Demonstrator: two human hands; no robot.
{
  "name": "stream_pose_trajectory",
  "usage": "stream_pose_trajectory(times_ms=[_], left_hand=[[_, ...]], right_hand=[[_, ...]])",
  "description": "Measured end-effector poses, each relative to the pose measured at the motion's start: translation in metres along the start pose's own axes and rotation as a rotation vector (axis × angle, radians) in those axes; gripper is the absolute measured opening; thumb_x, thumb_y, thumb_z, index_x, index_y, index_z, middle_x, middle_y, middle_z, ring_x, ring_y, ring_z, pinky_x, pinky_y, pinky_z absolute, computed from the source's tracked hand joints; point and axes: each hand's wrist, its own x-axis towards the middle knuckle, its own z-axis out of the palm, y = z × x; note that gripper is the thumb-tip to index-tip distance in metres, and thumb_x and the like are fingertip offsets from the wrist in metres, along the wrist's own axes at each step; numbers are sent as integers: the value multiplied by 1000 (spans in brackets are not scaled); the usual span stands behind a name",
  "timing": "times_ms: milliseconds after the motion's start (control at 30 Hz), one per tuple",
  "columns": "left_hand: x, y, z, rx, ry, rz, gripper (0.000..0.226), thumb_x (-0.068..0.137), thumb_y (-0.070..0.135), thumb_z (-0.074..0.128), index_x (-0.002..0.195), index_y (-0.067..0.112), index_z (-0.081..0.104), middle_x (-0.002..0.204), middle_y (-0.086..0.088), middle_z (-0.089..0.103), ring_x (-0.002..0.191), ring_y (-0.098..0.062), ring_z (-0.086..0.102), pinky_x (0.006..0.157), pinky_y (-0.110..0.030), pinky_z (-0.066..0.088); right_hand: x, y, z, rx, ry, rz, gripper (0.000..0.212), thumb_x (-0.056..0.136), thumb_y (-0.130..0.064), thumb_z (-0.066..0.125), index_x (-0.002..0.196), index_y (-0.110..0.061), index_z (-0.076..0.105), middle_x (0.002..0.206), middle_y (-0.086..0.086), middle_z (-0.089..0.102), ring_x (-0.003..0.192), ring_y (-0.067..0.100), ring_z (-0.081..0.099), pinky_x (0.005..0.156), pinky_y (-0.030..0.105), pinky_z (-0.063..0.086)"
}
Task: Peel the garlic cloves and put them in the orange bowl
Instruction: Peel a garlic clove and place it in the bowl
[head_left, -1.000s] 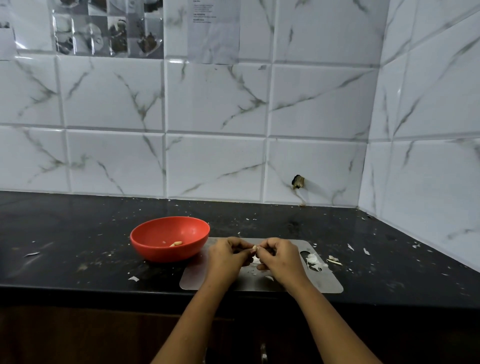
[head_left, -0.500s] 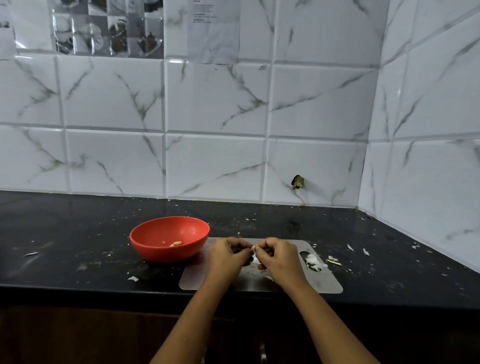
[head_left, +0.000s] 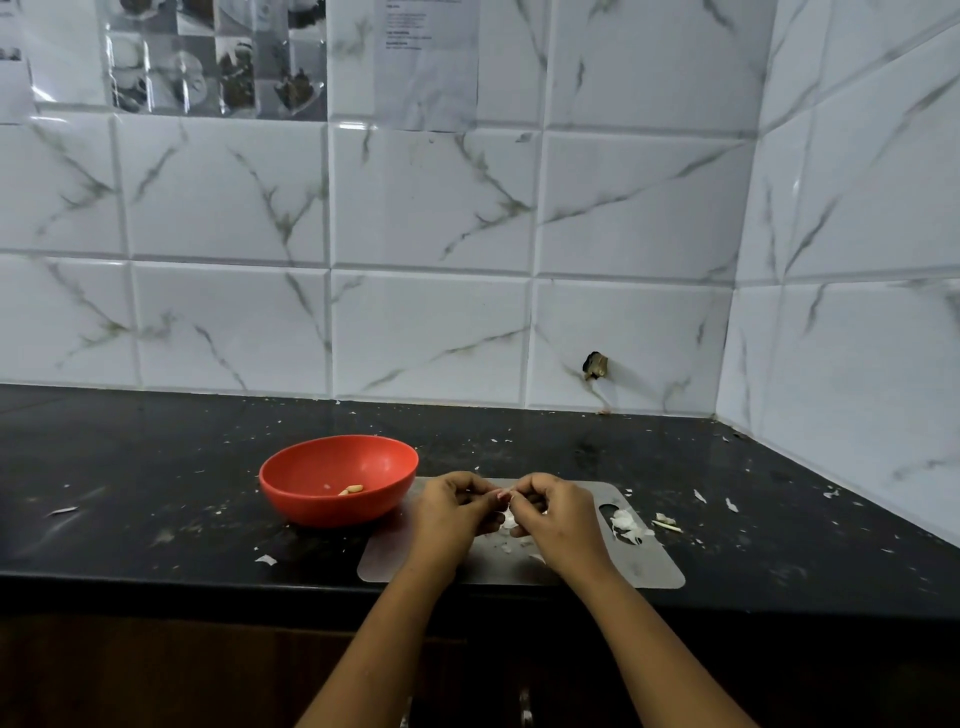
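Wall (head_left: 431, 208): white marble-pattern tiles, 2 faces meeting in a corner at right.
Countertop (head_left: 130, 493): black, flecked with pale scraps.
Cutting board (head_left: 644, 569): grey, flat near the counter's front edge, handle slot at its right end.
Orange bowl (head_left: 311, 506): upright on the countertop at the board's left end; contact with the board cannot be told.
Left hand (head_left: 452, 514), right hand (head_left: 556, 519): over the board's middle, fingertips meeting, fingers of both curled in, pinching 1 garlic clove (head_left: 505, 493) between them; only its pale tip shows.
Garlic skins (head_left: 623, 522): loose white heap at the handle slot.
Peeled clove (head_left: 352, 489): 1, lying inside the bowl.
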Motion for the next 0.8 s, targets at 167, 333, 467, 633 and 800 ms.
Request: stream_pose_trajectory(times_ms=[167, 333, 467, 633, 800], left_hand=[[-3, 2, 0, 2, -26, 17, 11, 82, -6, 65, 74, 3, 65, 58, -5, 65, 52, -10, 61, 54, -19, 53], [-4, 1, 1, 68, 4, 71, 16, 81, -4, 67, 71, 9, 66, 62, -7, 67, 61, -18, 65, 63, -27, 57], [-5, 1, 1, 149, 31, 99, 14, 79, -1, 69, 71, 10, 68, 61, -6, 68, 60, -18, 65, 66, -35, 56], [-6, 3, 2, 328, 85, 154, 11, 73, 4, 69, 69, 14, 69, 56, 2, 67, 54, -9, 65, 60, -27, 55], [-8, 5, 3, 356, 89, 156, 17, 71, 1, 66, 68, 17, 67, 56, 4, 66, 52, -6, 64, 57, -20, 53]], right_hand=[[0, 0, 0, 6, -12, 20, 18, 89, -6, 63, 76, -19, 65, 65, -5, 65, 59, 6, 67, 57, 20, 56], [1, 0, 0, 43, -17, 51, 10, 89, -7, 64, 80, -12, 67, 67, -2, 65, 60, 5, 66, 61, 24, 58], [1, 0, -1, 91, -35, 114, 11, 90, -7, 62, 80, -9, 68, 68, 1, 66, 61, 6, 67, 63, 25, 59], [1, 0, 0, 9, -37, 80, 10, 89, -6, 61, 85, -6, 70, 68, -1, 67, 60, 7, 67, 60, 19, 56], [0, 1, 3, -210, -37, -41, 11, 90, -10, 61, 88, -9, 72, 72, 1, 69, 65, 10, 68, 64, 27, 58]])
